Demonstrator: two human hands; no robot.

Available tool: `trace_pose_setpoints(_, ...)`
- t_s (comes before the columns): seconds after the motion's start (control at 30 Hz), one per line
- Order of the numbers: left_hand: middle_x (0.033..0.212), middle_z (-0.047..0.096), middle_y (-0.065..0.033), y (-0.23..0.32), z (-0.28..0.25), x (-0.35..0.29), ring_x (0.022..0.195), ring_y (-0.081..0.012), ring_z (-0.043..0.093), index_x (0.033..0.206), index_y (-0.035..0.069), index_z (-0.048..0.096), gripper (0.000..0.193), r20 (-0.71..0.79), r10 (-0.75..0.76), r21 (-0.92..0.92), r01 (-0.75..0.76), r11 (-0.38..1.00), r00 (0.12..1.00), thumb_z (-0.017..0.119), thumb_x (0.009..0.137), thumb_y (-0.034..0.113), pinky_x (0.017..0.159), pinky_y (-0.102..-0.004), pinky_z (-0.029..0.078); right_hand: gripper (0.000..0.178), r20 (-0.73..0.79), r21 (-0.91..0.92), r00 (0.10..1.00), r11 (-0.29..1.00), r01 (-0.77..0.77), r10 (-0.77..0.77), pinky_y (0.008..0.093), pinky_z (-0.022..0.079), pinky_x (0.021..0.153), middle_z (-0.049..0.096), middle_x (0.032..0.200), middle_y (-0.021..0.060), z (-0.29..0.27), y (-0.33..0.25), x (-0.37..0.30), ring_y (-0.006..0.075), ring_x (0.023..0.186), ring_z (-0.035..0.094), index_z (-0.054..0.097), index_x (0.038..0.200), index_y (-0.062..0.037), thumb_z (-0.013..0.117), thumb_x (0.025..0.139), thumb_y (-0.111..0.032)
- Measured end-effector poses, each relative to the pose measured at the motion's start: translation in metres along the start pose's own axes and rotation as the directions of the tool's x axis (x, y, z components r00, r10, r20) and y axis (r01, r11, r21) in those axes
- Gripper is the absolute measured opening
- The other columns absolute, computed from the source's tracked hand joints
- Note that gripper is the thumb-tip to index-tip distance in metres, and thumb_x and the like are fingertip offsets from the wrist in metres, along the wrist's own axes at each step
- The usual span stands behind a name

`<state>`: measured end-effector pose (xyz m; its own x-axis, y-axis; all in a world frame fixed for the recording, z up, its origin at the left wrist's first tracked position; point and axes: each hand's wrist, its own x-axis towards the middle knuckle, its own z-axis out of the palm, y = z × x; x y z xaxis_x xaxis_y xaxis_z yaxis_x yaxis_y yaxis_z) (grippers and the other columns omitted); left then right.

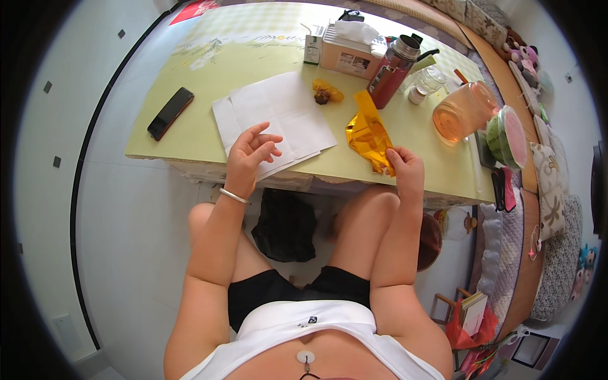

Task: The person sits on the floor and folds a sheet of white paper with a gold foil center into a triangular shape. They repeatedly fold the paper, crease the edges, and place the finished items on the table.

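Over the near edge of several white paper sheets (285,104), my left hand (253,149) hovers with its fingers apart and nothing in them. My right hand (406,166) pinches the lower right corner of a shiny gold foil sheet (368,134) at the table's front edge. The foil is creased, and its narrow upper end reaches toward a red thermos (394,71). Between the paper and the thermos lies a small crumpled yellow-orange piece with a dark brown lump (324,94), whose kind I cannot make out.
A phone (171,113) lies left on the green-patterned table (253,54). Behind are a tissue box (348,54) and a small carton (312,49). To the right stand a glass jar (430,79), a pitcher of pinkish liquid (462,113) and a cut watermelon (506,138). A black bag (285,225) sits below.
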<state>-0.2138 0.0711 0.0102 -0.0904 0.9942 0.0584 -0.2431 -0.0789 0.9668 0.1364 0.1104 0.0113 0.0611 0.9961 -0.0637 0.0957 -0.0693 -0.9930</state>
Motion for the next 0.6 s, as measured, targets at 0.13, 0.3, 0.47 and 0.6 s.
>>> trace_pose_setpoints(0.13,0.108,0.072,-0.0133,-0.004,0.007,-0.003,0.085,-0.0148,0.067,0.137,-0.003,0.055,0.045,0.028,0.007,0.077,-0.009,0.997,1.000,0.065,0.094,0.005,0.076,-0.0259,0.051,0.021,-0.157,-0.146,0.987,0.988,-0.050,0.027,0.0248,0.048,0.054,0.070,0.077,0.0074,-0.019,0.022,0.008,0.0115,0.062,0.066,0.068,0.109,0.0057,0.065,0.097,-0.011)
trace_pose_setpoints(0.3,0.105,0.072,-0.0118,-0.013,0.018,-0.007,0.085,-0.0151,0.067,0.132,-0.002,0.059,0.040,0.023,0.069,0.191,-0.072,0.979,0.997,0.065,0.093,0.002,0.073,-0.0271,0.053,0.031,-0.280,-0.306,0.959,0.951,-0.047,-0.043,0.0273,0.051,0.056,0.070,0.076,0.0094,-0.023,0.033,0.013,0.0132,0.060,0.067,0.064,0.123,0.0042,0.065,0.095,-0.010)
trace_pose_setpoints(0.47,0.105,0.073,-0.0095,-0.022,0.042,-0.011,0.086,-0.0136,0.068,0.129,0.000,0.062,0.040,0.135,0.383,0.604,-0.382,0.699,0.914,0.066,0.090,-0.002,0.077,-0.0245,0.051,0.037,-0.278,-0.219,0.960,0.975,-0.026,-0.036,0.0280,0.051,0.055,0.070,0.075,0.0085,-0.027,0.033,0.013,0.0129,0.061,0.067,0.063,0.130,0.0031,0.066,0.095,-0.010)
trace_pose_setpoints(0.6,0.129,0.062,-0.0215,-0.015,0.111,-0.004,0.118,-0.0357,0.058,0.133,-0.003,0.058,0.061,0.496,0.342,0.722,-0.598,0.348,0.798,0.079,0.083,0.024,0.101,-0.0447,0.047,0.034,-0.282,-0.175,0.959,0.984,-0.027,-0.024,0.0289,0.050,0.054,0.069,0.075,0.0074,-0.028,0.035,0.014,0.0124,0.061,0.067,0.064,0.126,0.0031,0.066,0.095,-0.011)
